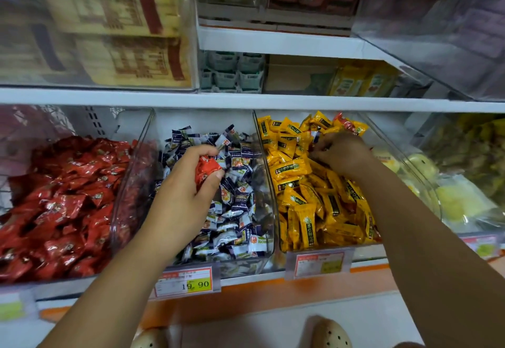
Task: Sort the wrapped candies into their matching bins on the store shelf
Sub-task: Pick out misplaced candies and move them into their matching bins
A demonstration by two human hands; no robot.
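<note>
The fingers [210, 153] and thumb of the left hand [185, 186] are curled around some red candies [206, 168], above the blue and white candies [240, 197] in the middle bin [246, 265]. The fingers [319, 148] of the right hand [341, 153] are bent down among the yellow candies [300, 211] in the right bin [396, 161]; I cannot tell if they hold one. The left bin [117, 202] contains more red candies [62, 205]. A price tag [188, 282] hangs on the near shelf edge.
</note>
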